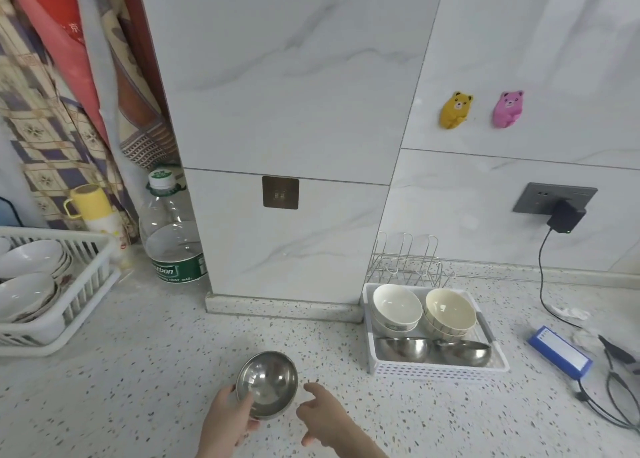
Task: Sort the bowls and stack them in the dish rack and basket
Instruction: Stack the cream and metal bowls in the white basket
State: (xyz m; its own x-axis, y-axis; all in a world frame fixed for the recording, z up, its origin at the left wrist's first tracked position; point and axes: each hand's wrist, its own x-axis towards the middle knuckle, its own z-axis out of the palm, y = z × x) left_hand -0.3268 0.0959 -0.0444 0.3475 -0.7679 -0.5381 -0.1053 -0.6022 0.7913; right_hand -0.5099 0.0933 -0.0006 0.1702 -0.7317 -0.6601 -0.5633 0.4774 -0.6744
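- The left hand (228, 419) is gripping the steel bowl (267, 384) near the countertop's front edge
- The right hand (323, 416) is hovering beside it, fingers loose, holding nothing
- The basket (440, 369) is lying to the right, nearer the right hand

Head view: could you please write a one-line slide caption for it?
Left hand grips a steel bowl over the speckled counter, white basket of bowls to the right.

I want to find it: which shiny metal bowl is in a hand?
The steel bowl gripped by the left hand; the other two metal bowls lie in the white basket.
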